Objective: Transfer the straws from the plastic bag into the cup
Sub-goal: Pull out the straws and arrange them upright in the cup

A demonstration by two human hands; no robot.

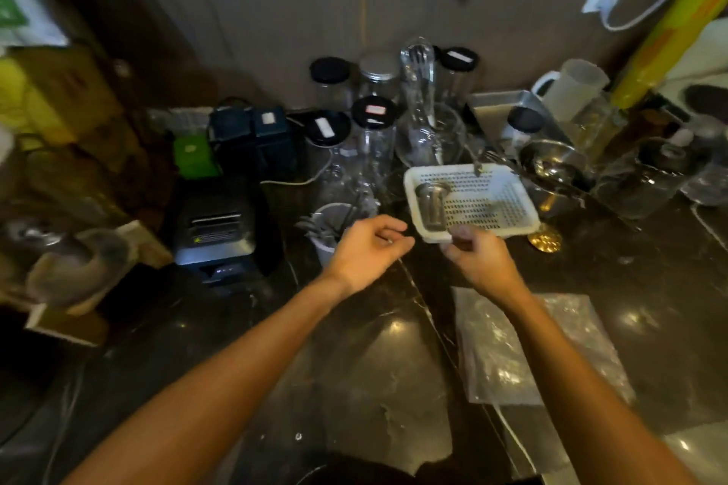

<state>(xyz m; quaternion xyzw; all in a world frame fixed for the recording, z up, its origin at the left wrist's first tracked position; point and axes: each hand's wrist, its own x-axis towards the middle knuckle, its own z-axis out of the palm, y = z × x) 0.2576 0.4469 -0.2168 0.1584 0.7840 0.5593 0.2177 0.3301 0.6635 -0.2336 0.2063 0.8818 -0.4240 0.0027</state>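
**Both hands out over the bench, bag lying flat behind them**

Nearest to me: dark marble bench, glossy, with light glare. The clear plastic bag lies flat on it under my right forearm, crinkled; I can't tell what's inside it.

Left hand is over the bench just right of the cup, fingers loosely curled, partly open. There's a small glint near the fingertips, too blurred to say whether it holds anything. Right hand is at the near edge of the white perforated tray, fingers bent inward in a pinch-like curl; can't tell whether they grip the tray rim, something thin, or nothing.

The cup is white and stands just left of my left hand, partly hidden by it. Thin grey pieces stick out of it, likely straws, but blur makes that uncertain.

A small metal cup stands in the tray's left side. A gold strainer sits just right of the tray. A black receipt printer is left of the cup.

Further back: a cluster of glass jars with black lids and a tall clear bottle against the wall.
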